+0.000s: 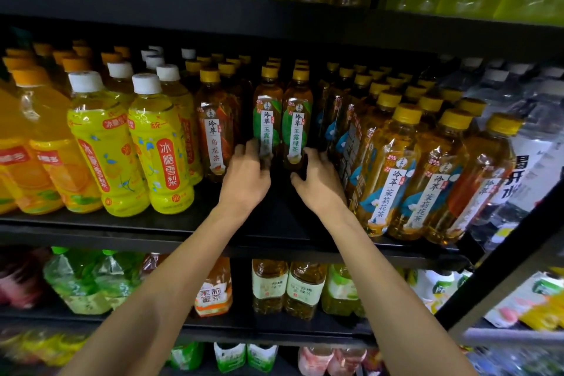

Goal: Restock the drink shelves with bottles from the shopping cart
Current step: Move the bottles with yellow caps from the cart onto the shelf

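Two green-label tea bottles with yellow caps stand upright side by side, set back on the middle shelf (274, 223). My left hand (245, 175) wraps its fingers around the base of the left bottle (267, 113). My right hand (317, 181) has its fingers at the base of the right bottle (297, 119). Both arms reach up from the bottom of the view. The bottles' bottoms are hidden behind my fingers. The shopping cart is out of sight.
An orange-label oolong tea bottle (215, 128) and yellow pear drinks (158, 143) stand to the left. Blue-label jasmine tea bottles (387, 174) and water bottles (531, 156) crowd the right. More drinks fill the shelves above and below. A dark upright post (500, 256) slants at right.
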